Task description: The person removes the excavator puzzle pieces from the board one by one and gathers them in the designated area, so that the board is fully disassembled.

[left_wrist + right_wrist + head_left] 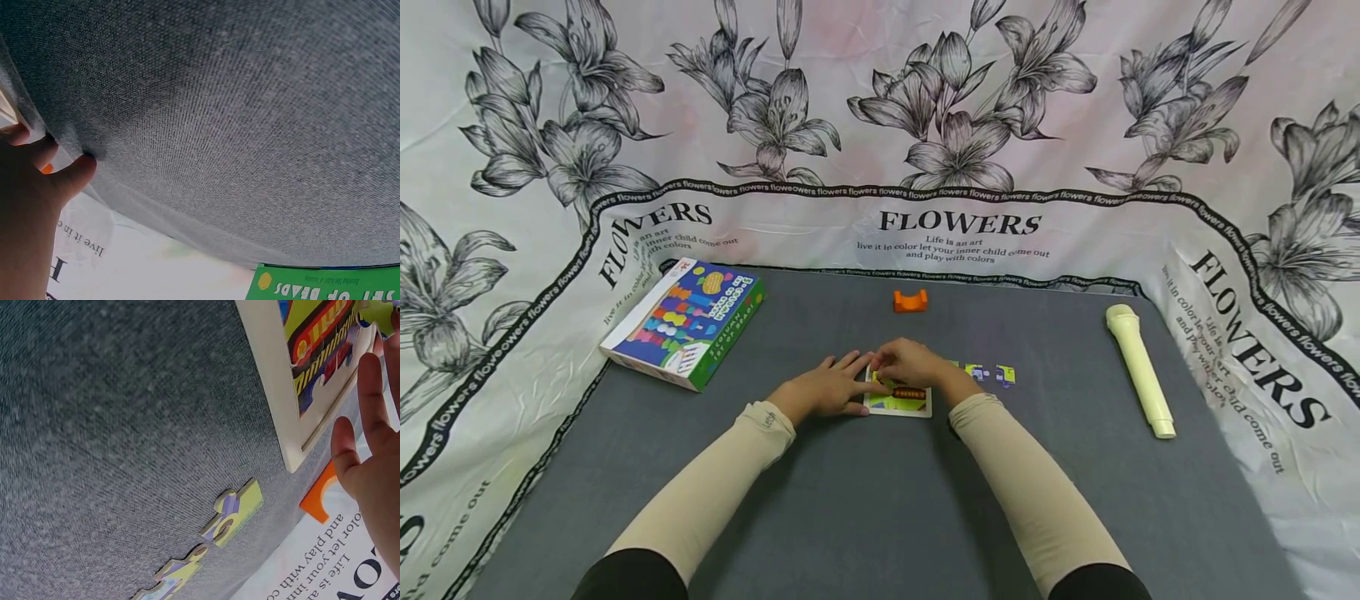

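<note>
A white-rimmed puzzle tray [270, 387] lies on the grey table, partly filled with colourful jigsaw pieces showing a red and yellow vehicle picture [910, 393]. My left hand [826, 388] rests at the tray's left side with fingers spread, the fingertips touching its edge. Over the tray's upper part, my right hand [912, 364] has its fingers bent and pinches a yellow-green puzzle piece [377, 312], mostly hidden by the fingers. Just right of the tray lie loose puzzle pieces [1006, 375], purple and yellow-green; two show in the right wrist view, one nearer the tray [240, 509].
An orange notched block [911, 302] stands behind the tray. A blue and green bead-set box [685, 321] lies at the back left. On the right is a pale yellow stick with a thicker head [1138, 367]. A flower-printed cloth [958, 242] borders the table.
</note>
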Action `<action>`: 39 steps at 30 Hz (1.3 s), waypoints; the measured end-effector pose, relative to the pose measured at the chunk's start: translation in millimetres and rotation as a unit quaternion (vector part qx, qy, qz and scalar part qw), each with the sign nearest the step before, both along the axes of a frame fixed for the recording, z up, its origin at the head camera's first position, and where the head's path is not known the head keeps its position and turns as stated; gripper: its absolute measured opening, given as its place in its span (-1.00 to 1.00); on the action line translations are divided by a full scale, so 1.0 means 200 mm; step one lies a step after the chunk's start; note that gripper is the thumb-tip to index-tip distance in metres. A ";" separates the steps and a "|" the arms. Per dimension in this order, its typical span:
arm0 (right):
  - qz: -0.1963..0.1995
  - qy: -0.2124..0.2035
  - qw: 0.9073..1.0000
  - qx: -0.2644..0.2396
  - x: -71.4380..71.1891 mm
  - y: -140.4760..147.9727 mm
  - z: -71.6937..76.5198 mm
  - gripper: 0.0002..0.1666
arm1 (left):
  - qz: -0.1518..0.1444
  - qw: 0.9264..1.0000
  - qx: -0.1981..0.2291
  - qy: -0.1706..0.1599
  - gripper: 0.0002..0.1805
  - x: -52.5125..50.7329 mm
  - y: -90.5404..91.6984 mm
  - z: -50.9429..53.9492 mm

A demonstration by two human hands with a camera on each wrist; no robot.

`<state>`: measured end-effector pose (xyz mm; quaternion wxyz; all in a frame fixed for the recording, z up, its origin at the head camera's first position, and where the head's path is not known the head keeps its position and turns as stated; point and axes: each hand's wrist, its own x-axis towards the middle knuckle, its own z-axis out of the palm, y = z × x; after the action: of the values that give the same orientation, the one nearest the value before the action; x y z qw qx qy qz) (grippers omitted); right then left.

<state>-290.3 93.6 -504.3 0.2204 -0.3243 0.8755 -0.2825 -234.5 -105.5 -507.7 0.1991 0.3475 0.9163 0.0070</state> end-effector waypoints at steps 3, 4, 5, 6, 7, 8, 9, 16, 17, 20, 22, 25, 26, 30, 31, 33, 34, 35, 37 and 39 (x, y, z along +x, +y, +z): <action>-0.013 0.006 1.000 -0.001 0.01 0.03 -0.01 -0.85 | -0.006 1.000 0.004 -0.002 -0.42 0.01 0.03 -0.01; -0.018 0.005 1.000 -0.004 0.02 0.03 -0.02 -0.85 | -0.008 1.000 0.005 -0.002 -0.42 0.01 0.03 -0.01; -0.023 0.004 1.000 -0.008 0.02 0.05 -0.02 -0.84 | -0.010 1.000 0.005 -0.001 -0.42 0.01 0.04 -0.02; -0.027 0.001 1.000 -0.012 0.03 0.06 -0.02 -0.84 | -0.013 1.000 0.005 -0.002 -0.42 0.02 0.05 -0.02; -0.033 -0.001 0.999 -0.016 0.03 0.07 -0.02 -0.83 | -0.014 1.000 0.006 -0.003 -0.42 0.02 0.06 -0.03; -0.038 -0.003 0.999 -0.019 0.04 0.08 -0.02 -0.83 | -0.017 1.000 0.005 -0.002 -0.42 0.02 0.07 -0.03; -0.044 -0.007 0.999 -0.022 0.04 0.10 -0.01 -0.82 | -0.018 1.000 0.005 -0.002 -0.42 0.02 0.08 -0.04; -0.093 -0.012 0.996 -0.003 0.06 0.23 0.08 -0.81 | -0.008 1.000 0.010 -0.007 -0.41 0.01 0.08 -0.03; -0.097 -0.006 0.995 0.005 0.06 0.25 0.09 -0.81 | -0.004 1.000 0.011 -0.011 -0.40 0.01 0.07 -0.03; -0.109 0.009 0.994 0.030 0.06 0.32 0.12 -0.82 | 0.007 1.000 0.010 -0.019 -0.40 0.01 0.04 -0.01; -0.117 0.017 0.992 0.045 0.06 0.37 0.13 -0.83 | 0.009 1.000 0.008 -0.020 -0.39 0.01 0.01 0.00; -0.123 0.032 0.990 0.062 0.08 0.44 0.14 -0.85 | 0.007 1.000 0.012 -0.021 -0.39 0.01 -0.01 0.01; -0.125 0.035 0.989 0.065 0.08 0.46 0.14 -0.85 | 0.005 1.000 0.017 -0.021 -0.40 0.01 -0.01 0.02; -0.115 0.041 0.990 0.073 0.11 0.50 0.13 -0.87 | 0.001 0.999 0.023 -0.023 -0.40 0.01 -0.01 0.03; -0.113 0.038 0.990 0.076 0.12 0.51 0.12 -0.87 | 0.001 0.999 0.025 -0.024 -0.40 0.01 -0.01 0.02; -0.109 0.035 0.990 0.084 0.13 0.52 0.10 -0.88 | -0.003 0.999 0.025 -0.027 -0.40 0.01 0.00 0.01; -0.108 0.032 0.990 0.085 0.13 0.51 0.09 -0.89 | -0.002 0.999 0.025 -0.027 -0.40 0.01 0.00 0.01; -0.109 0.030 0.990 0.086 0.13 0.50 0.09 -0.90 | -0.002 0.999 0.024 -0.027 -0.40 0.01 -0.01 0.01; -0.112 0.027 0.990 0.086 0.14 0.49 0.08 -0.91 | 0.001 0.999 0.028 -0.031 -0.40 0.00 -0.01 0.00; -0.112 0.029 0.989 0.087 0.14 0.48 0.08 -0.92 | 0.002 0.999 0.026 -0.030 -0.40 0.00 -0.01 0.00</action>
<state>-263.1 188.7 -489.1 0.1892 -0.2115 0.9337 -0.2185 -234.3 -107.4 -508.1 0.2171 0.3501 0.9102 0.0418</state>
